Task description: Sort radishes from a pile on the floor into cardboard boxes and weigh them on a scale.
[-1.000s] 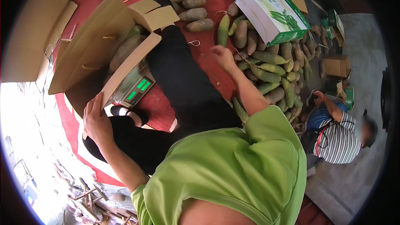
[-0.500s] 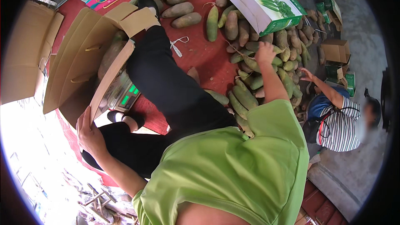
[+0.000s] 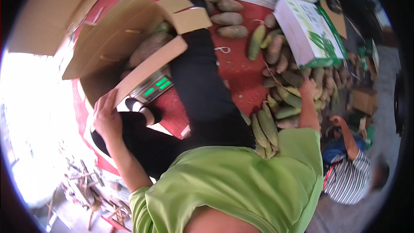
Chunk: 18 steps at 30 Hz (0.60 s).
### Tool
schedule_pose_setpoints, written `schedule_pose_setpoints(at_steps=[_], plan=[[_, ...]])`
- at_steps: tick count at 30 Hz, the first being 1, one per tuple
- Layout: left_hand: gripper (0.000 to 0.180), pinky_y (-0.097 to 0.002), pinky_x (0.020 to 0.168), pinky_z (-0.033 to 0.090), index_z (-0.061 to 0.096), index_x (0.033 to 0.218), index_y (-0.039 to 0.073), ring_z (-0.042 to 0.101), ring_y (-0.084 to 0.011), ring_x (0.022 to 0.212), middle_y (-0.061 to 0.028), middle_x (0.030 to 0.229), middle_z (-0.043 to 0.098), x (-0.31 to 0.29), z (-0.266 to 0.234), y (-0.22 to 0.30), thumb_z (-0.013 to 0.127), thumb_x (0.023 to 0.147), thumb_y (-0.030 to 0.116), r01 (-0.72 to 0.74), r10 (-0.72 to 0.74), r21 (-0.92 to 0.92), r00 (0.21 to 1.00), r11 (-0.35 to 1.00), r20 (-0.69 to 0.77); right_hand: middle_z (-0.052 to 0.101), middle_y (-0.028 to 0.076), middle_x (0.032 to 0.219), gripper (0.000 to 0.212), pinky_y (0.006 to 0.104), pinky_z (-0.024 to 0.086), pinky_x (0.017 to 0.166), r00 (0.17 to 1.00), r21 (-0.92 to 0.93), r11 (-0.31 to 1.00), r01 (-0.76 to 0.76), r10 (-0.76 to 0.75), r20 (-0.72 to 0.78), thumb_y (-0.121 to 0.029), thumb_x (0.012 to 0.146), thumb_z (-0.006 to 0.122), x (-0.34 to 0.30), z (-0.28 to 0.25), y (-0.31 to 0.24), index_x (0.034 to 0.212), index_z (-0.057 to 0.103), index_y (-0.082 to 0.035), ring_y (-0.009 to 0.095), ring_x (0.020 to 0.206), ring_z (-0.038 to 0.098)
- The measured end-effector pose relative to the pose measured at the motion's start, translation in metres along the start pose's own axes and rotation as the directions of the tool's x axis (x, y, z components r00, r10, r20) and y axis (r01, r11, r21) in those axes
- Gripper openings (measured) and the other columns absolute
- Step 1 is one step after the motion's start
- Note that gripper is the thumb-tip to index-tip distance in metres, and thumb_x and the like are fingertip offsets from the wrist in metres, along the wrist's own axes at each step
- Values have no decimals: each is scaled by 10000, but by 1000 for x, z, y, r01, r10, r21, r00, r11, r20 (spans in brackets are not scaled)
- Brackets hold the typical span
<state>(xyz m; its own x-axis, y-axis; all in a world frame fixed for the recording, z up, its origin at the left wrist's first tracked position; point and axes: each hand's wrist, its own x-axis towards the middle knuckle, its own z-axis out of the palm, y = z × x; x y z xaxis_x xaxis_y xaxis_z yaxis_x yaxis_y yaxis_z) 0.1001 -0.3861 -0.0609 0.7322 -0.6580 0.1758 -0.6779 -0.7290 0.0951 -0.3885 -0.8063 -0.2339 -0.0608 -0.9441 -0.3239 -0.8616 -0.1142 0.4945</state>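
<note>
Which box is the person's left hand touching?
The open brown box by the green-lit scale: the left hand lies on its flap. The other boxes are apart from that hand.

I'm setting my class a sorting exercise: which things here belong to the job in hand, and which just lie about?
Apparently in use:
open carton, left hand at its edge
heap of root vegetables, right hand at it
scale, display lit green

Apparently lying about:
wooden scraps
white-and-green box
brown cardboard, upper left
</note>
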Motion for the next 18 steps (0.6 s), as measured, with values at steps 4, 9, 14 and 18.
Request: schedule_pose_setpoints(at_steps=[4, 9, 14, 18], plan=[[445, -353, 837, 499, 686, 1057, 183, 619, -213, 973, 7, 1013, 662, 2, -2, 5, 590, 692, -54, -13, 12, -42, 1000, 999, -3, 529, 37, 1219, 612, 521, 451, 901, 1000, 28, 1000, 10, -9, -22, -289, 681, 801, -8, 13, 4, 1214, 512, -211, 266, 1185, 499], [386, -353, 818, 502, 694, 1030, 162, 629, -209, 943, 5, 998, 670, 0, -6, -4, 614, 701, -23, -40, 40, -3, 998, 999, -38, 505, 84, 1289, 695, 556, 435, 909, 999, 179, 983, 37, -40, 12, -310, 701, 791, -20, 14, -1, 1297, 473, -145, 315, 1209, 471], [347, -359, 808, 500, 698, 1022, 145, 632, -220, 926, -10, 991, 673, 2, -11, -2, 651, 704, 14, -93, 88, -80, 995, 992, -56, 551, 159, 1218, 669, 494, 453, 895, 992, 450, 886, 115, -80, -96, -252, 665, 800, -37, 28, -1, 1247, 533, -57, 362, 1138, 504], [301, -350, 799, 514, 681, 972, 127, 636, -206, 920, -6, 960, 661, -1, -12, -4, 624, 695, 22, -129, 118, -126, 988, 984, -95, 587, 226, 1110, 546, 441, 434, 892, 879, 665, 581, 469, -235, -414, -146, 677, 774, -49, -10, -26, 1163, 577, 1, 391, 1061, 541]])
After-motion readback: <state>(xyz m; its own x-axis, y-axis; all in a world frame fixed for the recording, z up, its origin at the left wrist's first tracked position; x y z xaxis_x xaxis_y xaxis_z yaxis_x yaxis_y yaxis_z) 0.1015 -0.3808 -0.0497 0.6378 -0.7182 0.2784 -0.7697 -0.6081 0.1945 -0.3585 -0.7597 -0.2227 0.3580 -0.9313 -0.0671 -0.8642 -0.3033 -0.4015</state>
